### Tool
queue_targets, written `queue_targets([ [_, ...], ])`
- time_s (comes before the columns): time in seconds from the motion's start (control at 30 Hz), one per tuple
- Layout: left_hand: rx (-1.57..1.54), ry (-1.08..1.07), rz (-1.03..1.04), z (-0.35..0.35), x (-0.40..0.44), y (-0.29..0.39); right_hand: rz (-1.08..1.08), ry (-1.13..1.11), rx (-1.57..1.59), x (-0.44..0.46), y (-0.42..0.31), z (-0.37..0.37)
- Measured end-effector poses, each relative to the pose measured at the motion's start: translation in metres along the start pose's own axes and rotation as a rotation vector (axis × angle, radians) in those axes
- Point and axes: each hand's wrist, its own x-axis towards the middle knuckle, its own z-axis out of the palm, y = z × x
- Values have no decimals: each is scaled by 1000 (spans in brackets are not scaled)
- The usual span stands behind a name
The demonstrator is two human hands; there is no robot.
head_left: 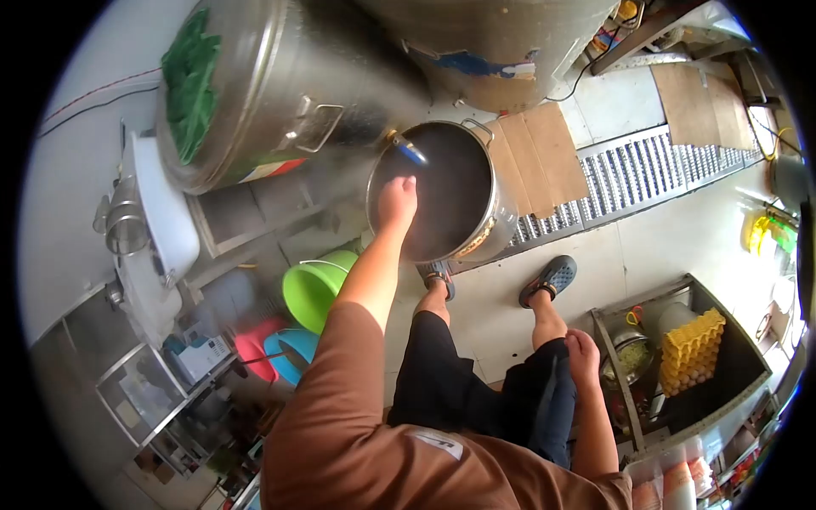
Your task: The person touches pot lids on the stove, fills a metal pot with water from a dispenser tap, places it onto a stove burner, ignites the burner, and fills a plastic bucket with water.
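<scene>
The pot of dark liquid stands on the floor, at the cardboard's left edge. 1 blue-handled tap overhangs its rim. The left hand is above the opening, near the tap; I cannot tell its grip. The right hand hangs low, fingers curled, grip unclear. Good handling probably means keeping fingers above the liquid and both shoes clear.

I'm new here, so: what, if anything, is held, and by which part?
No hold shows in the left hand, over the pot, or the right hand.
</scene>
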Motion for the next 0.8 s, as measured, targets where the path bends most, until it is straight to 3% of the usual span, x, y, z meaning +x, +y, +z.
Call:
queue_targets([
  [0.17, -104, 11, -302, 53, 58, 6, 149, 13, 60, -1, 8, 19],
  [0.27, -141, -73, -373, 54, 68, 15, 174, 30, 106, 0, 13, 42],
  [0.4, -76, -28, -354, 78, 86, -48, 192, 26, 168, 3, -2, 69],
  [0.47, -235, -25, -147, 74, 85, -62, 157, 23, 147, 9, -20, 78],
  [0.6, -337, -156, -223, 68, 85, -62, 115, 14, 168, 16, -23, 99],
  [0.7, -204, -61, -60, 57, 94, -84, 117, 31, 183, 25, -28, 104],
  [0.77, 147, 10, 335, 40, 112, -106, 96, 34, 172, 37, -17, 107],
  [0.8, 152, 5, 343, 33, 120, -109, 79, 32, 158, 41, -12, 110],
])
